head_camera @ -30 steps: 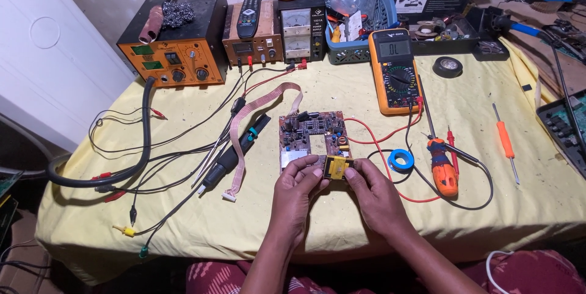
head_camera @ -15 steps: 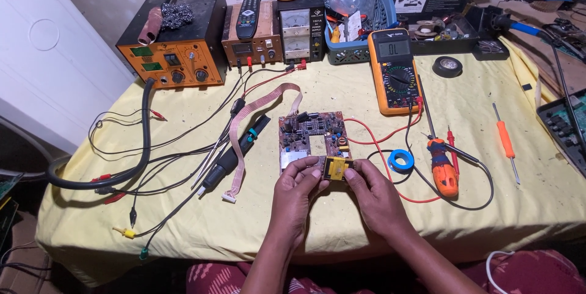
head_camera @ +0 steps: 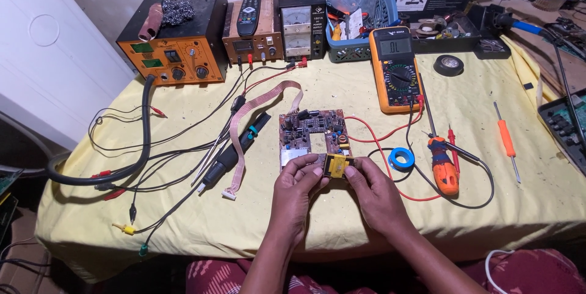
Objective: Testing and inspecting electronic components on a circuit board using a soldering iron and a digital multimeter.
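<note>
A brown circuit board (head_camera: 311, 132) lies on the yellow tablecloth (head_camera: 342, 86) in the middle of the table. At its near right corner sits a yellow transformer (head_camera: 336, 164). My left hand (head_camera: 295, 189) and my right hand (head_camera: 372, 191) both pinch that transformer from either side with thumb and fingertips, and the left hand's fingers also rest on the board's near edge. A pink flat ribbon cable (head_camera: 256, 117) runs from the board's far edge to the left.
An orange multimeter (head_camera: 395, 77) with red and black leads lies beyond the board. Blue tape roll (head_camera: 401, 159), orange screwdrivers (head_camera: 444, 169), a black soldering handle (head_camera: 235, 150), an orange rework station (head_camera: 174, 40), power supplies and a blue basket (head_camera: 357, 10) line the far side.
</note>
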